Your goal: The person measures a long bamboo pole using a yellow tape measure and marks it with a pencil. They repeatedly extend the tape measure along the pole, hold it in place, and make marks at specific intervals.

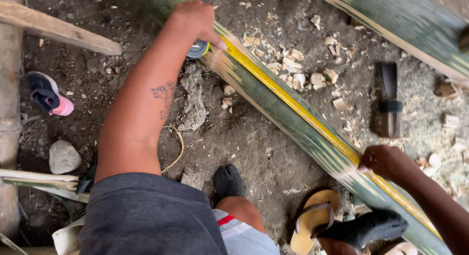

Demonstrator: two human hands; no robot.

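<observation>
The left hand [195, 20] closed its fingers on the tape measure case [198, 49] while the right hand [383, 160] pinched the yellow tape [293, 106] onto the green bamboo pole [288, 121] under the fingers, measuring its length; marking seemed next.

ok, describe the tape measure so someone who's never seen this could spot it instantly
Find the long green bamboo pole lying diagonally across the dirt ground. A yellow tape measure runs along its top, stretched between the left hand, which holds the round case at the upper end, and the right hand, which pins it lower down. It is the only bright yellow strip; the second pole is bare.
</observation>
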